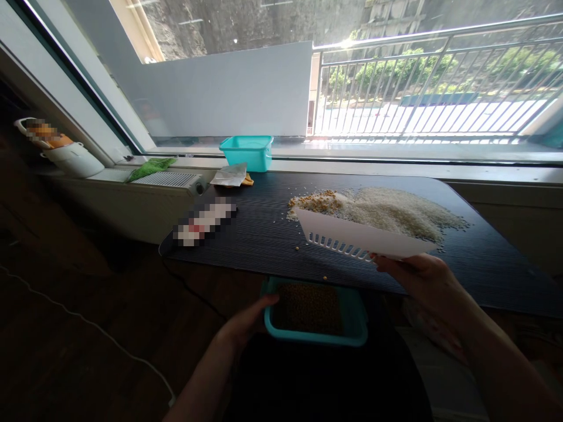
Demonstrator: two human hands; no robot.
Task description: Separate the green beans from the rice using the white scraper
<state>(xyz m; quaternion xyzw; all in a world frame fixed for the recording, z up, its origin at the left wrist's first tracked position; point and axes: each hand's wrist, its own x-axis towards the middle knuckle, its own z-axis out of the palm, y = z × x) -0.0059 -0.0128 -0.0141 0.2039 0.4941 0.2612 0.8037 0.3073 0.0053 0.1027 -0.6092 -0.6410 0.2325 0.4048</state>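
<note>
Head view: clamps L hand on L side of teal tub, thumb over rim, other fingers hidden. Holds tub just below near edge of dark table, w/ lots of small tan beans inside. Closes R hand on R end of white slotted tray, tilted, slots on near side; can't tell if touching table. Holds tray at near side of pile of white grains, w/ yellow beans mixed in at pile's L end. Also on table: a few stray beans near front edge, plus pixelated item at L, too blurred to ID. At back, near window: 2nd tub, also teal, w/ white paper just in front. Further L, by sill: green cloth & white pot.
</note>
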